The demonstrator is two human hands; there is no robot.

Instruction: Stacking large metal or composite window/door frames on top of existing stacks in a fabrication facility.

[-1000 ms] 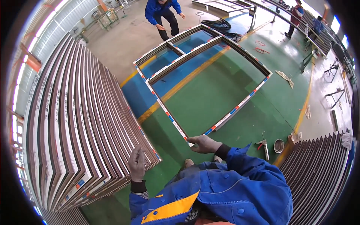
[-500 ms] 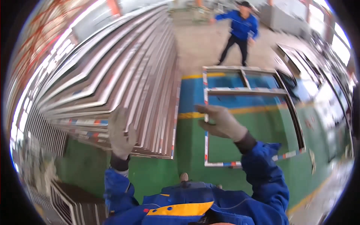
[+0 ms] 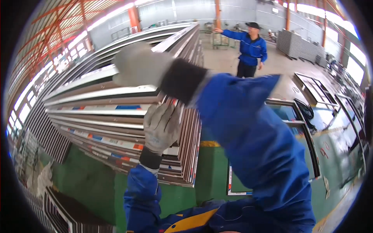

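A tall stack of brown and silver window frames (image 3: 101,93) fills the left and middle, its near corner facing me. Strips of white, red and blue film run along several edges. My left hand (image 3: 162,128), in a grey glove, lies against that near corner with its fingers stretched up over the frame edges. My right hand (image 3: 142,66), also gloved, is stretched across my body over the top of the stack, above and beyond the left. Motion smears its fingers, so whether it touches or grips a frame cannot be made out.
A single frame (image 3: 315,155) lies on the green floor at right, partly behind my right arm. Another person (image 3: 251,48) in blue stands beyond, one arm stretched toward the stack. More frames (image 3: 316,91) lie at far right; another stack (image 3: 70,213) is at lower left.
My right hand has swung left from above the floor frame to over the stack. My left hand has moved right to the stack's near corner. The view has tilted up.
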